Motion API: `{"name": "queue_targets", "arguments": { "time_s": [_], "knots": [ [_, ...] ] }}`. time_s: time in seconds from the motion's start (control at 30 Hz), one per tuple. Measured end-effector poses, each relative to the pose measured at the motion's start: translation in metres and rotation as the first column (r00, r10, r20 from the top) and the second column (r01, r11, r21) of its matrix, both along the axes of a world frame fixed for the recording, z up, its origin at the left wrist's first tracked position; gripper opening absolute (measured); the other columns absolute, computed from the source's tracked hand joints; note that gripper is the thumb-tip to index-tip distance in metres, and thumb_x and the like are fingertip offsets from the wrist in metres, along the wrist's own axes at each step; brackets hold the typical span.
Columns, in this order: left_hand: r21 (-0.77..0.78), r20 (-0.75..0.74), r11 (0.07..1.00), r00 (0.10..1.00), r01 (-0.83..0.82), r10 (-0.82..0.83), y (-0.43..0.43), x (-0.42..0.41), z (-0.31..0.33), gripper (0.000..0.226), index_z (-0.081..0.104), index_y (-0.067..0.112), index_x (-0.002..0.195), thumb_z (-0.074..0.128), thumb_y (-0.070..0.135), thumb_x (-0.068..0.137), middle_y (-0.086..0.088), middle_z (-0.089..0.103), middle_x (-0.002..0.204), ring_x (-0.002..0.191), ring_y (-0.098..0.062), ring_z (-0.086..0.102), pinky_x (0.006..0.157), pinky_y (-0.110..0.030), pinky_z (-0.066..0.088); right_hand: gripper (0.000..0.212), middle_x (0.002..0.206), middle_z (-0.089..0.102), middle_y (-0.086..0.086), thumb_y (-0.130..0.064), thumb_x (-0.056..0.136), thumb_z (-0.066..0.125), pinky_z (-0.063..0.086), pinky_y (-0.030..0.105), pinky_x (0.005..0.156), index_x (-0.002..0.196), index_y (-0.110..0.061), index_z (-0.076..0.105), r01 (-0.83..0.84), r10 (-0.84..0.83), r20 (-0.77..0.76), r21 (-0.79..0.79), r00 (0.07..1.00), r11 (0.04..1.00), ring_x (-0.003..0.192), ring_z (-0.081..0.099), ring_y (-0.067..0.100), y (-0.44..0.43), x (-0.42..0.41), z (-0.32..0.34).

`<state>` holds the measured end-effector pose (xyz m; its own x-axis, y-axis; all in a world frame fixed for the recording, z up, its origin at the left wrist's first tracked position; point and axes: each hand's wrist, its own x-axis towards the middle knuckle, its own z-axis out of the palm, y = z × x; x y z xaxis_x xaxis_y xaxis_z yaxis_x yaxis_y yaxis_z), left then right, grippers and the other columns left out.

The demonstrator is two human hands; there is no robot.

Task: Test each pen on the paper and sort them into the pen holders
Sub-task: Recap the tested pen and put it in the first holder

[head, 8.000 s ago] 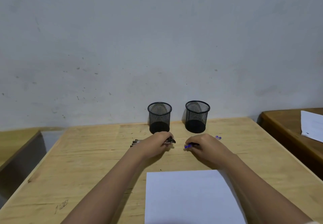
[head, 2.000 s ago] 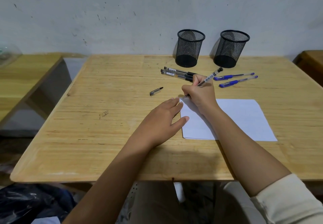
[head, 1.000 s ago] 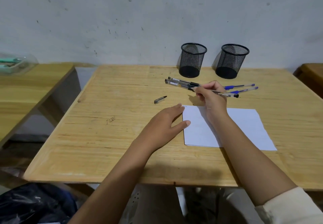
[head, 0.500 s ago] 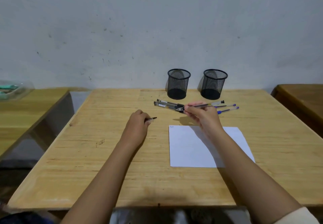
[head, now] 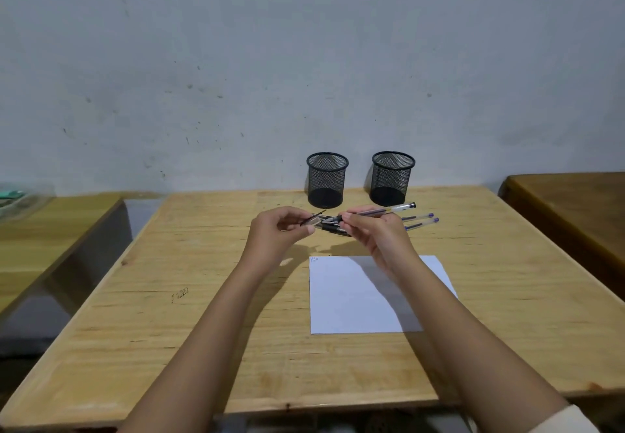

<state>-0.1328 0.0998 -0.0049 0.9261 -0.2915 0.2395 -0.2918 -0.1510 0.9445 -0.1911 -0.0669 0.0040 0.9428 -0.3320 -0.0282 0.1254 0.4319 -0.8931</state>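
Holding pen [head: 378, 211] and cap [head: 313, 220] above table's [head: 189, 331] open middle.

A scuffed, pale grey plaster wall [head: 304, 60] rises behind the light wooden table [head: 203, 297]. A second light wooden desk [head: 61, 229] stands left, and a darker brown wooden desk [head: 568, 202] stands right.

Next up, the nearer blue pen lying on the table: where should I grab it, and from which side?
Take the nearer blue pen at the exposed barrel near its cap end, pinching from above. It lies flat, and its other end is hidden behind the right hand, beside the second blue pen.
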Motion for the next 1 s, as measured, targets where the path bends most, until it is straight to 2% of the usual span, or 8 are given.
{"name": "queue_targets", "arguments": {
  "time_s": [0.23,0.33,0.53,0.7,0.8,0.93,1.0],
  "knots": [
    [0.004,-0.006,0.999,0.999,0.054,-0.054,-0.008,-0.008,0.002,0.021,0.071,0.011,0.088,0.075,-0.001,0.072,0.004,0.066,0.078,0.064,-0.001,0.053,0.063,-0.006,0.044,0.01,0.063,0.069,0.005,0.012,0.079,0.06,0.055,0.016,0.064,0.076,0.003,0.061,0.0,-0.001,0.034,0.03,0.999,1.0,0.062,0.068,0.014,-0.006,-0.006,0.003],
    [-0.034,-0.015,0.996,0.996,0.085,-0.085,-0.012,-0.012,0.003,0.021,0.07,0.008,0.091,0.074,-0.001,0.073,0.003,0.065,0.076,0.059,0.006,0.052,0.062,-0.006,0.044,0.01,0.064,0.069,0.005,0.011,0.08,0.06,0.056,0.016,0.067,0.076,0.001,0.061,-0.018,0.016,0.044,0.033,0.999,0.999,0.062,0.068,0.012,-0.008,-0.008,0.004],
    [-0.09,-0.028,0.993,0.996,0.078,-0.08,-0.013,-0.014,0.003,0.021,0.069,0.001,0.095,0.072,-0.003,0.075,0.005,0.064,0.072,0.055,0.008,0.054,0.06,-0.006,0.045,0.009,0.067,0.068,0.007,0.012,0.079,0.059,0.053,0.014,0.058,0.078,0.003,0.06,0.045,-0.047,0.037,0.068,0.998,0.997,0.06,0.068,0.013,-0.015,-0.01,0.006],
    [-0.046,-0.002,0.989,0.99,0.137,-0.138,-0.015,-0.017,0.007,0.02,0.071,0.005,0.094,0.073,-0.001,0.074,-0.003,0.071,0.084,0.069,0.0,0.064,0.068,-0.011,0.049,0.01,0.061,0.068,0.005,0.013,0.078,0.06,0.054,0.015,0.059,0.075,0.003,0.061,-0.023,0.024,0.022,-0.047,0.999,0.999,0.058,0.067,0.012,-0.004,-0.012,0.005],
    [-0.123,-0.025,0.985,0.992,0.117,-0.121,-0.013,-0.018,0.009,0.022,0.071,-0.002,0.095,0.074,-0.003,0.073,-0.01,0.072,0.088,0.074,-0.005,0.068,0.071,-0.013,0.052,0.014,0.058,0.068,0.004,0.014,0.078,0.06,0.054,0.015,0.059,0.072,0.001,0.061,-0.063,0.065,0.021,-0.06,0.998,0.996,0.056,0.067,0.013,-0.001,-0.012,0.008],
    [-0.222,-0.047,0.972,0.995,0.079,-0.091,-0.012,-0.018,0.01,0.02,0.072,0.004,0.09,0.073,-0.004,0.072,-0.003,0.073,0.083,0.077,-0.006,0.069,0.071,-0.015,0.053,0.014,0.057,0.067,0.003,0.015,0.077,0.06,0.055,0.017,0.06,0.072,0.001,0.059,-0.071,0.073,0.043,-0.048,0.996,0.996,0.056,0.067,0.014,0.002,-0.008,0.014],
    [-0.218,-0.04,0.973,0.995,0.077,-0.087,-0.012,-0.016,0.01,0.019,0.072,0.008,0.088,0.074,-0.003,0.072,-0.002,0.073,0.083,0.078,-0.007,0.07,0.072,-0.015,0.053,0.013,0.06,0.069,0.004,0.014,0.077,0.06,0.055,0.017,0.061,0.074,0.001,0.058,-0.09,0.091,0.048,-0.024,0.995,0.996,0.059,0.068,0.014,0.001,-0.009,0.012]
  ]
}}
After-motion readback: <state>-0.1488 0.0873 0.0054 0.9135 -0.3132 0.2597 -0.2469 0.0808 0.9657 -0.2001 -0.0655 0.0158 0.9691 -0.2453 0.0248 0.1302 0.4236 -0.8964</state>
